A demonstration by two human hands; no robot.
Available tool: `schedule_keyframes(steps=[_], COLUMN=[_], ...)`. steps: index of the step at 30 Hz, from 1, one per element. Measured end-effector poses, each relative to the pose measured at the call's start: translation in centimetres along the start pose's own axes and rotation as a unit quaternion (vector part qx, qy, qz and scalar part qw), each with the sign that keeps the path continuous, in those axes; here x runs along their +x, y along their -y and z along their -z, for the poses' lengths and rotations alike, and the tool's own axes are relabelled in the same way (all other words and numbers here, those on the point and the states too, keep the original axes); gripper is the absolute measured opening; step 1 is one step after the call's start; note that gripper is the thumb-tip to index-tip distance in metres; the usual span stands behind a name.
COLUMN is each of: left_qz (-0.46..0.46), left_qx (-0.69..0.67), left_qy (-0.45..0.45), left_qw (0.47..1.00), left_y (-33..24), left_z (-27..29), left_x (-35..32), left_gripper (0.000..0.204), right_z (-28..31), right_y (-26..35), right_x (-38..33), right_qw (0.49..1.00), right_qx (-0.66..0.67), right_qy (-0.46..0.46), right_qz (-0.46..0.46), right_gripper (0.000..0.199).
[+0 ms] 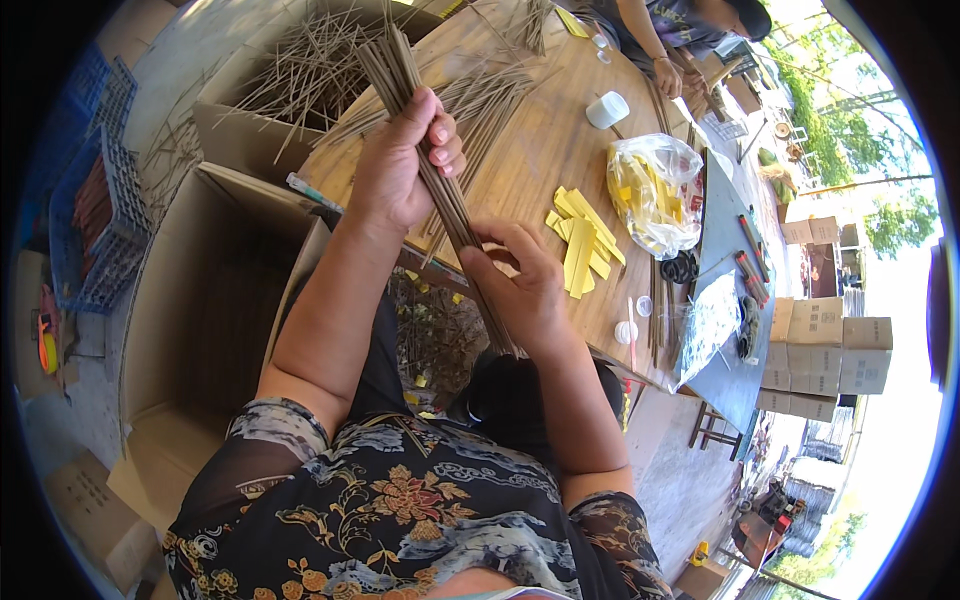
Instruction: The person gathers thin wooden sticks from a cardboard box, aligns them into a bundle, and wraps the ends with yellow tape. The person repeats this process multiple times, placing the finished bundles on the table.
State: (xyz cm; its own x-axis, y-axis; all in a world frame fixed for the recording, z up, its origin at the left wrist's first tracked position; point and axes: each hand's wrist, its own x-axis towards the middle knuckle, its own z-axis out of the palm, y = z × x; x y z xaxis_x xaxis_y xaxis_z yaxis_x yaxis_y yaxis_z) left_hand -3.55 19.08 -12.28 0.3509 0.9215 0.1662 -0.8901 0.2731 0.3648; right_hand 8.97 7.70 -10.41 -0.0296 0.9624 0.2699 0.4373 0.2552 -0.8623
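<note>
black floral top [420, 500] closest in, on the person working. stick bundle [453, 212] is up in front of them, tilted, far end leaning left, over the near table edge. left hand [405, 165] is wrapped tight around its upper part; right hand [528, 290] is half-curled at the lower part, thumb against it, can't tell whether it's closed around it. just right on the wooden table [560, 130]: yellow strips [582, 245], then a clear bag [655, 195] of yellow pieces, white cup [607, 110] beyond. co-worker [665, 40] at the far side.
</note>
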Motion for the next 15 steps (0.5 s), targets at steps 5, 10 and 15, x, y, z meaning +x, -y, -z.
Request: schedule_keyframes(steps=[5,10,15], left_qz=[0.029,0.03,0.058], left_qx=[-0.042,-0.072,-0.117], left_qy=[0.056,0.073,0.109], left_qw=[0.997,0.994,0.985], left_y=[-2.1,-3.1,-2.8], left_z=[1.7,2.2,2.0], left_x=[0.6,0.9,0.9], left_gripper=[0.021,0.022,0.023], right_z=[4.4,8.4,8.4], right_y=[-0.8,-0.7,-1.2], right_x=[-2.5,-2.8,-3.1], right_qw=[0.952,0.87,0.943], right_qx=[0.088,0.103,-0.062], right_qy=[0.223,0.339,0.265], right_qz=[-0.189,-0.343,-0.193], right_gripper=[0.009,0.01,0.028])
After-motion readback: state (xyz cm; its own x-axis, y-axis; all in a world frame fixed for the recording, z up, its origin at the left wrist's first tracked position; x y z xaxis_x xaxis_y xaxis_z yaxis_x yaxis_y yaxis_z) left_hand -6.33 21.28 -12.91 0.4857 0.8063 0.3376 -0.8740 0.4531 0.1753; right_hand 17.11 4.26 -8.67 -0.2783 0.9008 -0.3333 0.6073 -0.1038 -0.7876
